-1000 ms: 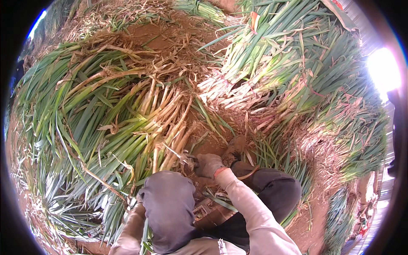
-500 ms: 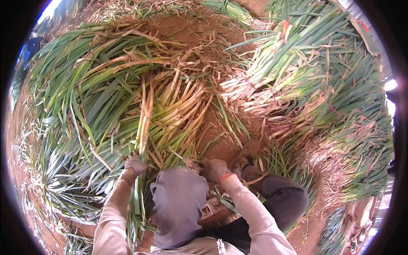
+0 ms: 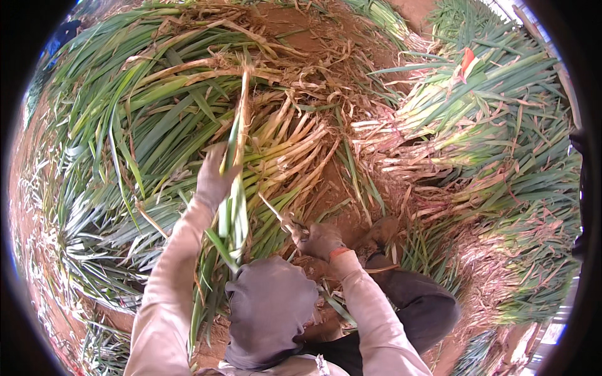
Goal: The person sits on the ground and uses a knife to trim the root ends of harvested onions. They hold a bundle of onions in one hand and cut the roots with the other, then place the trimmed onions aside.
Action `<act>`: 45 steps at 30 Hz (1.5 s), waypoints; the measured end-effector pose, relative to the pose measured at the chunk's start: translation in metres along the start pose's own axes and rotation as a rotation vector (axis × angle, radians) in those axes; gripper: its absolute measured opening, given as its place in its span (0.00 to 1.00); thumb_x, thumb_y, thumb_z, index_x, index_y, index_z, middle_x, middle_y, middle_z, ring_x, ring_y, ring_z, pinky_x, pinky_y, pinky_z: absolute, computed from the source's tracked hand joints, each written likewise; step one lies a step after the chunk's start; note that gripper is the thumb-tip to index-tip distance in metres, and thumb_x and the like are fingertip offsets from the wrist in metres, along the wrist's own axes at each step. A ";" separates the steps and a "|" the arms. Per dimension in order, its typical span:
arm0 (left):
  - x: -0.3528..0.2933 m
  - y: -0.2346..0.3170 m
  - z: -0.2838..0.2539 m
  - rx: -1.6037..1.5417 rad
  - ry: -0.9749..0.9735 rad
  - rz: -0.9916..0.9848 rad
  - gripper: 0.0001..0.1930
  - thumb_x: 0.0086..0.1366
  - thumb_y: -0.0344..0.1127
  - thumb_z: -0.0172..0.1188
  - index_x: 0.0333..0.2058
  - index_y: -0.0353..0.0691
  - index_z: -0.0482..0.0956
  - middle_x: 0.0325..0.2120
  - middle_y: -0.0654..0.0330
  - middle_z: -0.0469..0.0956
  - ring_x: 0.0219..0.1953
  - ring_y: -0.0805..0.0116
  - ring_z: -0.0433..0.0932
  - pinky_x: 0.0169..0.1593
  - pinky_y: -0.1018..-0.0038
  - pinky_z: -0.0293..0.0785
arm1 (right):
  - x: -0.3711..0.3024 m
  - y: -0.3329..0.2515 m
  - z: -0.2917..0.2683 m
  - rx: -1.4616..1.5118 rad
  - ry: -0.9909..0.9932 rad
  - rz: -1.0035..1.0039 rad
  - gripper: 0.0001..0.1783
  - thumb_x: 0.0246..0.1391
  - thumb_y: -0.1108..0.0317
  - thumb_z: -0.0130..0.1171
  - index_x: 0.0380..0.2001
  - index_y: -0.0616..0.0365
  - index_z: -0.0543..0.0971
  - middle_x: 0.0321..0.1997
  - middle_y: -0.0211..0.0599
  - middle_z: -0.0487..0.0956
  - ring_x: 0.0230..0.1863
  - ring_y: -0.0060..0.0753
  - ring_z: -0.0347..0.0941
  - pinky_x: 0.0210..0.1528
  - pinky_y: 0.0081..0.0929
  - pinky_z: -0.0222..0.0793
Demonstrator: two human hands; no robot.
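My left hand (image 3: 213,175), in a grey glove, grips a long leek-like stalk (image 3: 237,144) with green leaves and a dried root end pointing up and away. The stalk's leaves hang down past my knee (image 3: 269,307). My right hand (image 3: 316,239), also gloved with an orange cuff, holds a small knife (image 3: 276,212) whose thin blade points up-left toward the stalk. Both hands hover over a heap of uncut stalks (image 3: 188,125) with pale bases and brown dry leaves.
A second stack of stalks (image 3: 476,125) lies at the right, roots facing the middle. Bare red soil (image 3: 338,188) runs between the two heaps. My shoe (image 3: 382,230) rests on the soil. Loose leaves cover the ground at the left.
My left hand has risen from low beside my knee and lifted one stalk up out of the heap. My right hand with the knife stayed near my knee.
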State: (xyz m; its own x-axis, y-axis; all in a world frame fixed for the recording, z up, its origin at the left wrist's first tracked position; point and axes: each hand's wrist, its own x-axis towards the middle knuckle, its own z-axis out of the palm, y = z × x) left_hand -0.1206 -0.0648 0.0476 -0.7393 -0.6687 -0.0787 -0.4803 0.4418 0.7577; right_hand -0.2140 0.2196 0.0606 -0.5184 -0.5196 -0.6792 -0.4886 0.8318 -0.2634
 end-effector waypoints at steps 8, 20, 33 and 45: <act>-0.111 -0.069 0.070 0.586 -0.085 -0.096 0.47 0.52 0.45 0.71 0.67 0.36 0.57 0.68 0.47 0.58 0.71 0.42 0.52 0.73 0.53 0.49 | 0.021 0.019 0.024 -0.098 -0.074 -0.135 0.29 0.55 0.37 0.53 0.49 0.46 0.82 0.40 0.55 0.83 0.45 0.58 0.80 0.49 0.48 0.75; -0.073 -0.083 0.072 0.449 -0.179 -0.410 0.25 0.60 0.44 0.63 0.53 0.41 0.69 0.51 0.39 0.72 0.47 0.40 0.79 0.50 0.52 0.77 | 0.057 -0.007 0.026 -0.150 -0.072 -0.109 0.31 0.54 0.37 0.54 0.42 0.53 0.84 0.37 0.58 0.83 0.42 0.60 0.81 0.46 0.47 0.76; -0.119 -0.131 0.061 0.004 -0.284 -0.466 0.24 0.54 0.49 0.69 0.39 0.32 0.82 0.30 0.45 0.82 0.35 0.54 0.82 0.43 0.65 0.77 | 0.024 -0.013 0.028 -0.237 -0.317 -0.357 0.29 0.50 0.41 0.61 0.39 0.59 0.82 0.38 0.57 0.83 0.41 0.59 0.80 0.45 0.47 0.75; -0.130 -0.145 0.059 -0.662 -0.070 -0.472 0.11 0.67 0.36 0.62 0.37 0.32 0.82 0.26 0.67 0.78 0.29 0.77 0.70 0.33 0.73 0.69 | 0.033 -0.017 0.041 -0.118 -0.179 -0.336 0.28 0.56 0.38 0.52 0.42 0.50 0.83 0.33 0.54 0.83 0.36 0.57 0.81 0.42 0.47 0.75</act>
State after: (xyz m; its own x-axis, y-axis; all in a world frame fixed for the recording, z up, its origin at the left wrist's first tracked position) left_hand 0.0169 -0.0065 -0.0901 -0.5667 -0.6477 -0.5092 -0.3863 -0.3370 0.8586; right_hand -0.1941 0.1964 0.0152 -0.1906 -0.7083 -0.6797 -0.6931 0.5875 -0.4178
